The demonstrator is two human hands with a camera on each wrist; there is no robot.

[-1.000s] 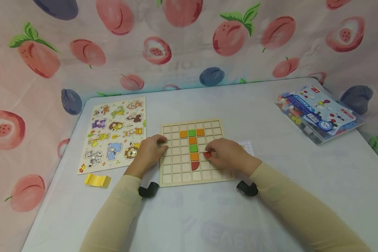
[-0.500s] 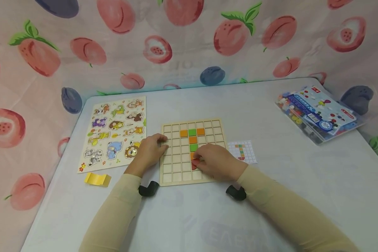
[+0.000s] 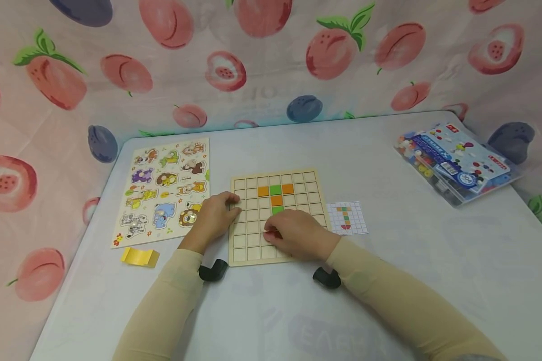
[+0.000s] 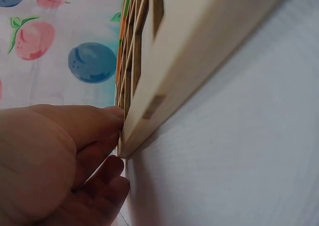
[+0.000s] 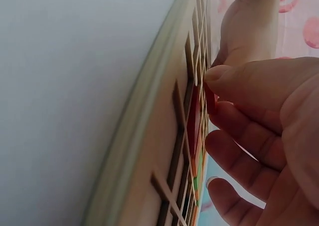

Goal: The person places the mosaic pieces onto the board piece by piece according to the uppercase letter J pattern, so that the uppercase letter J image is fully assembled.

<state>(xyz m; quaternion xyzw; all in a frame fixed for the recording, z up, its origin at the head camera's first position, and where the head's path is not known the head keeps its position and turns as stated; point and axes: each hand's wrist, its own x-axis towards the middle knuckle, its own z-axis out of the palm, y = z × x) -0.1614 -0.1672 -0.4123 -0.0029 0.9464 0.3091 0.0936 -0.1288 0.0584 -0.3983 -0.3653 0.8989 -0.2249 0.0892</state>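
Observation:
A wooden grid board (image 3: 253, 254) lies on the table, with orange tiles (image 3: 276, 200) and green tiles (image 3: 275, 189) set in a T-like row and column. My left hand (image 3: 214, 218) holds the board's left edge, thumb on its frame and fingers at the side. Over the lower middle cells, my right hand (image 3: 300, 233) pinches a small red tile (image 5: 211, 99) between thumb and index finger, close above the grid. Another red tile (image 5: 194, 121) sits in a cell beside it. The right hand covers the column's lower tiles in the head view.
Right of the board lies a printed pattern card (image 3: 358, 218). An animal puzzle board (image 3: 162, 193) and a yellow block (image 3: 140, 258) are at the left. A clear plastic case (image 3: 460, 160) stands at the back right.
My right hand has moved left with the red tile, from right of the column to just left of it, uncovering the pattern card. The left hand stays at the board's edge.

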